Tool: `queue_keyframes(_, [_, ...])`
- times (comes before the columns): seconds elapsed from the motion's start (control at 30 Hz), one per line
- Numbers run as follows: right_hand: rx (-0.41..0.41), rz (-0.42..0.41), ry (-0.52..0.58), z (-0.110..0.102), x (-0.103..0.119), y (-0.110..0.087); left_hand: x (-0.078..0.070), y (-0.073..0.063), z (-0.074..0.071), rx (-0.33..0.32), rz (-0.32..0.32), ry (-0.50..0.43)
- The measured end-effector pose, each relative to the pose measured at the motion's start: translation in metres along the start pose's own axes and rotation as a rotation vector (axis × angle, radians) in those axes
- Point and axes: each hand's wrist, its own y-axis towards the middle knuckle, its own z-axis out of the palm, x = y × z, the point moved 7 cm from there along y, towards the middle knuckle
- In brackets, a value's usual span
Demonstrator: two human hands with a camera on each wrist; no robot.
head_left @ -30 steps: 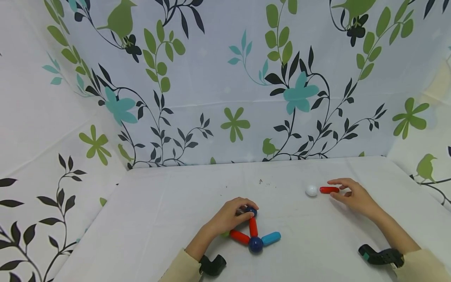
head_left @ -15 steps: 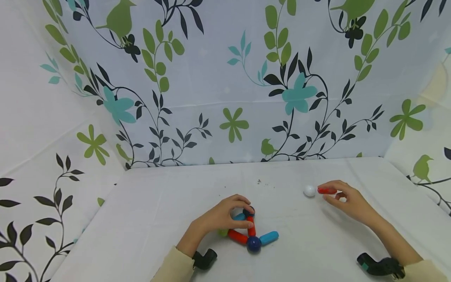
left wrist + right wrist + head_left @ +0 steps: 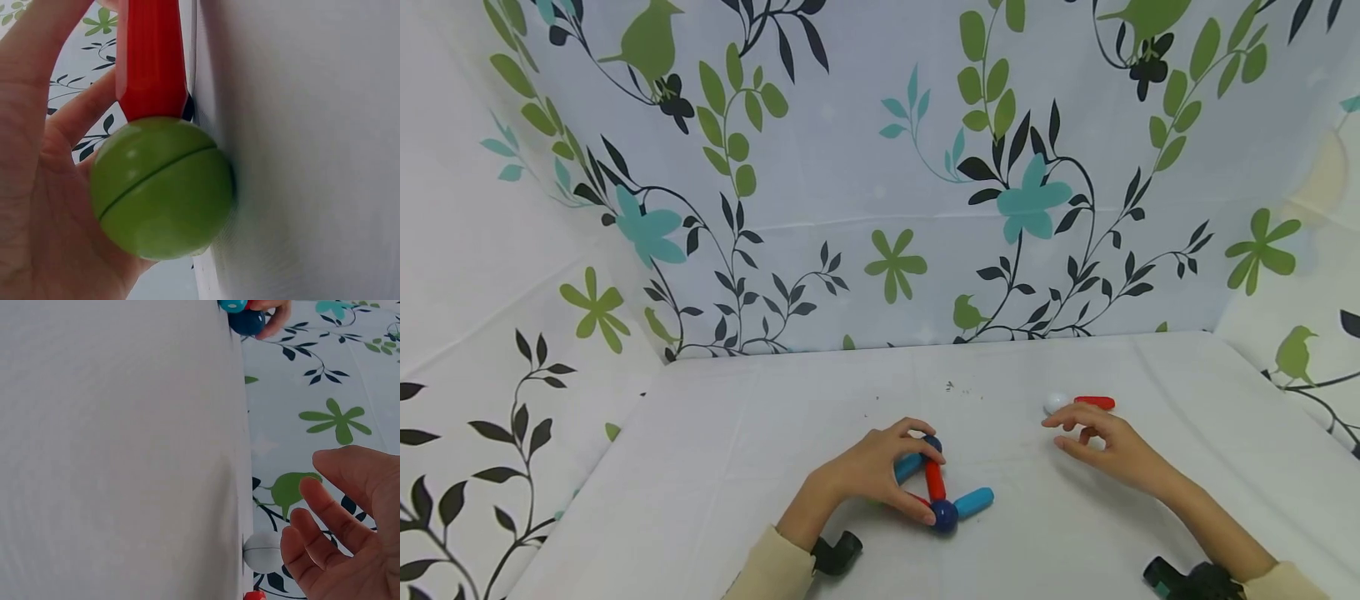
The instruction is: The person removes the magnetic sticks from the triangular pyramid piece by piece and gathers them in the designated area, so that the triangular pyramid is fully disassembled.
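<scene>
My left hand (image 3: 871, 468) grips a built shape of balls and rods on the table, fingers at the far dark blue ball (image 3: 932, 445) and thumb at the near dark blue ball (image 3: 945, 517). A red rod (image 3: 935, 481) joins these balls. One light blue rod (image 3: 974, 502) sticks out to the right; another light blue rod (image 3: 908, 467) shows beneath the hand. In the left wrist view, a green ball (image 3: 162, 187) sits by the palm on the end of a red rod (image 3: 152, 56). My right hand (image 3: 1101, 440) hovers with loosely bent fingers, holding nothing, just in front of a white ball (image 3: 1056, 403).
A loose red rod (image 3: 1094, 402) lies right beside the white ball, at the back right of the white table (image 3: 760, 417). Behind the table hangs a leaf-patterned cloth (image 3: 820, 167). Each wrist wears a black camera (image 3: 837, 553).
My right hand picked up the loose red rod slightly, let it go beside the white ball, and drew back toward the near left. My left thumb slid from the red rod to the near blue ball.
</scene>
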Motion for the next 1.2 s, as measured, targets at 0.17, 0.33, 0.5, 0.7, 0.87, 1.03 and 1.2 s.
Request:
queue_keyframes(0.17, [0.039,-0.007,0.037,0.009,0.005,0.001,-0.003,0.0,0.003,0.011,0.006,0.018])
queue_keyframes(0.33, [0.075,0.004,0.07,0.019,0.006,0.001,-0.01,0.0,0.005,0.007,0.046,0.024])
queue_keyframes(0.5, [0.119,-0.008,0.1,0.031,0.011,0.003,-0.013,0.0,0.005,-0.027,0.059,0.044])
queue_keyframes(0.7, [0.216,-0.022,0.159,0.047,0.017,0.005,-0.013,0.003,0.007,-0.009,0.083,0.036])
queue_keyframes(0.87, [0.314,-0.016,0.215,0.061,0.021,0.007,-0.015,0.003,0.007,0.005,0.086,0.038])
queue_keyframes(1.03, [0.365,-0.012,0.254,0.074,0.025,0.008,-0.015,0.003,0.007,0.004,0.092,0.035])
queue_keyframes(1.2, [0.384,-0.042,0.283,0.082,0.031,0.011,-0.015,0.002,0.008,0.006,0.09,0.041])
